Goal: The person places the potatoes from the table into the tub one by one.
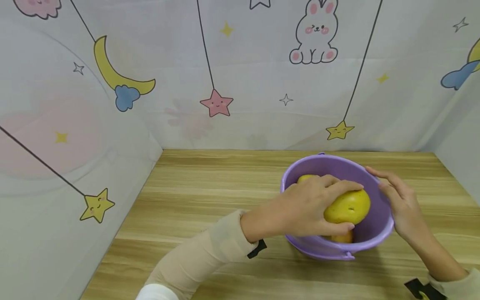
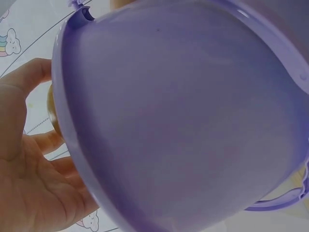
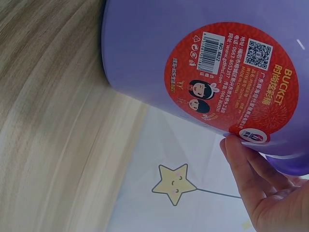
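Note:
A purple bucket (image 1: 378, 233) stands on the wooden table, tilted a little in the head view. My left hand (image 1: 300, 204) reaches over its near rim and grips a yellow mango (image 1: 350, 208) at the mouth, thumb below and fingers over the top. Another yellow fruit (image 1: 305, 178) shows behind that hand, and an orange-yellow fruit (image 1: 342, 237) lies lower inside. My right hand (image 1: 403, 204) holds the bucket's right rim. In the right wrist view its fingers lie against the bucket wall beside a round red label (image 3: 231, 82). The left wrist view shows mostly bucket wall (image 2: 178, 111).
The bucket's handle (image 2: 277, 200) hangs down along its outer side. White cloth walls (image 1: 255, 125) printed with stars, a moon and a rabbit enclose the wooden table (image 1: 210, 200) at the back and sides. Black straps (image 1: 256, 248) sit at both wrists.

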`<state>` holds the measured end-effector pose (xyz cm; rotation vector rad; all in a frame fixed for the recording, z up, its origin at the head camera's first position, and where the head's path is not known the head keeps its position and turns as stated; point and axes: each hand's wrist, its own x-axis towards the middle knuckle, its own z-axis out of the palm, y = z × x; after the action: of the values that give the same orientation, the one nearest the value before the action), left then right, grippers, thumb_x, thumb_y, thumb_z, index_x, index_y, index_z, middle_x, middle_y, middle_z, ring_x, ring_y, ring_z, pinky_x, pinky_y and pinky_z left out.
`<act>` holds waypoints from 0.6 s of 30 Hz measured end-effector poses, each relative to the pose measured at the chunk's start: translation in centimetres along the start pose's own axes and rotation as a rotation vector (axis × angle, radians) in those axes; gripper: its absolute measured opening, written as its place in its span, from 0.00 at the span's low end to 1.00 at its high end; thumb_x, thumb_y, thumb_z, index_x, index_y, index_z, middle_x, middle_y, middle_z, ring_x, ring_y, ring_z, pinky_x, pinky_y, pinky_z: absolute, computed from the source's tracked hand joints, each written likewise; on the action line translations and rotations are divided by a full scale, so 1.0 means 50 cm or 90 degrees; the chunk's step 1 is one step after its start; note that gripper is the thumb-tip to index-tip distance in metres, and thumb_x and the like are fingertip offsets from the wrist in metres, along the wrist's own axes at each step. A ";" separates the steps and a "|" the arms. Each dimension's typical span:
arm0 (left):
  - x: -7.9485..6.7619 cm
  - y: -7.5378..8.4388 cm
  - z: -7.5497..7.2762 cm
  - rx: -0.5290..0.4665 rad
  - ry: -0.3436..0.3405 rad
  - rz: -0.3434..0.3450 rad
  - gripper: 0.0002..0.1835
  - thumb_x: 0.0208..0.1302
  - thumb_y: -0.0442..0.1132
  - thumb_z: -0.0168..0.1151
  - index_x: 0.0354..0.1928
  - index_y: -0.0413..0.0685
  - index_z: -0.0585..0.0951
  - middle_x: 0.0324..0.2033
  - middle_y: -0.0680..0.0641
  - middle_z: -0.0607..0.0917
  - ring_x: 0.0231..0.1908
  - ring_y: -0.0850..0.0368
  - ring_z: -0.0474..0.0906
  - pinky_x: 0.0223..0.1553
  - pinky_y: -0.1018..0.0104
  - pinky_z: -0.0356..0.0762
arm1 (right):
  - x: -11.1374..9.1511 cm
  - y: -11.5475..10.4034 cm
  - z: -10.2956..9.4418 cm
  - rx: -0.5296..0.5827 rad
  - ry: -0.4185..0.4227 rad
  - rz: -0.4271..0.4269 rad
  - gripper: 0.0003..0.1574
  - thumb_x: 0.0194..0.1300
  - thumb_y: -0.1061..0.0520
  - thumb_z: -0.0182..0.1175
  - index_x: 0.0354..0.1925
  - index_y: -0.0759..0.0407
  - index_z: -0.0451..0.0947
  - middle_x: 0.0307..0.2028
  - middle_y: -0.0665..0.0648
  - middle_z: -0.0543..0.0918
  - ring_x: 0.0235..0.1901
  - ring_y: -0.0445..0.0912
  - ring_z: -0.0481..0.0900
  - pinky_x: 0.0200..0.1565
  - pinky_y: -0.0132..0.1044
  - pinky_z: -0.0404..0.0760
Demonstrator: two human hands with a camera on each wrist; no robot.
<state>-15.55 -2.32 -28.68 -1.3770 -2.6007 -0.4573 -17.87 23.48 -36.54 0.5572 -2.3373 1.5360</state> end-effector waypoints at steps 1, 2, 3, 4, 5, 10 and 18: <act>-0.001 0.000 0.001 0.001 0.002 0.000 0.34 0.64 0.59 0.61 0.69 0.56 0.70 0.49 0.52 0.79 0.42 0.66 0.72 0.42 0.75 0.67 | -0.001 0.000 0.000 -0.001 0.000 0.001 0.22 0.78 0.63 0.42 0.62 0.68 0.74 0.59 0.38 0.79 0.43 0.31 0.82 0.34 0.26 0.81; -0.001 0.000 0.002 -0.001 0.007 0.003 0.34 0.64 0.59 0.62 0.69 0.56 0.70 0.49 0.52 0.79 0.42 0.65 0.72 0.42 0.75 0.67 | -0.001 0.000 0.001 -0.001 -0.001 0.002 0.22 0.78 0.63 0.42 0.62 0.68 0.74 0.59 0.38 0.79 0.42 0.31 0.82 0.33 0.26 0.82; -0.002 0.000 0.003 -0.001 0.008 0.002 0.34 0.64 0.59 0.62 0.69 0.56 0.70 0.49 0.52 0.79 0.42 0.65 0.72 0.43 0.75 0.67 | -0.001 0.000 0.001 0.000 -0.001 0.002 0.22 0.79 0.63 0.41 0.62 0.68 0.74 0.60 0.38 0.79 0.41 0.32 0.83 0.33 0.27 0.82; -0.002 0.000 0.003 -0.003 0.010 0.003 0.34 0.64 0.58 0.62 0.69 0.55 0.70 0.49 0.52 0.79 0.42 0.65 0.72 0.43 0.75 0.66 | -0.001 0.000 0.000 0.000 -0.001 0.002 0.22 0.79 0.63 0.41 0.62 0.68 0.74 0.60 0.38 0.78 0.42 0.32 0.83 0.33 0.26 0.82; -0.001 0.000 0.004 -0.005 0.011 0.005 0.34 0.64 0.58 0.62 0.69 0.55 0.70 0.49 0.52 0.79 0.43 0.65 0.72 0.44 0.76 0.66 | 0.000 0.000 0.000 0.001 -0.001 0.002 0.22 0.79 0.63 0.41 0.62 0.68 0.74 0.60 0.38 0.79 0.41 0.32 0.83 0.33 0.27 0.82; 0.001 -0.002 0.006 -0.024 0.012 0.010 0.32 0.66 0.56 0.61 0.69 0.53 0.70 0.51 0.50 0.79 0.45 0.65 0.72 0.46 0.77 0.66 | 0.001 0.000 -0.001 -0.002 0.005 0.003 0.22 0.78 0.63 0.42 0.62 0.68 0.74 0.59 0.38 0.79 0.44 0.31 0.82 0.36 0.25 0.81; -0.002 -0.007 0.000 -0.054 0.047 -0.002 0.25 0.69 0.48 0.59 0.66 0.50 0.73 0.52 0.51 0.78 0.45 0.63 0.73 0.48 0.73 0.68 | 0.001 0.002 0.000 -0.019 0.002 0.013 0.22 0.79 0.62 0.41 0.62 0.66 0.75 0.60 0.37 0.78 0.48 0.30 0.79 0.39 0.23 0.79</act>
<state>-15.78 -2.55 -28.78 -1.3549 -2.5514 -0.6138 -17.95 23.50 -36.59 0.5253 -2.3671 1.5078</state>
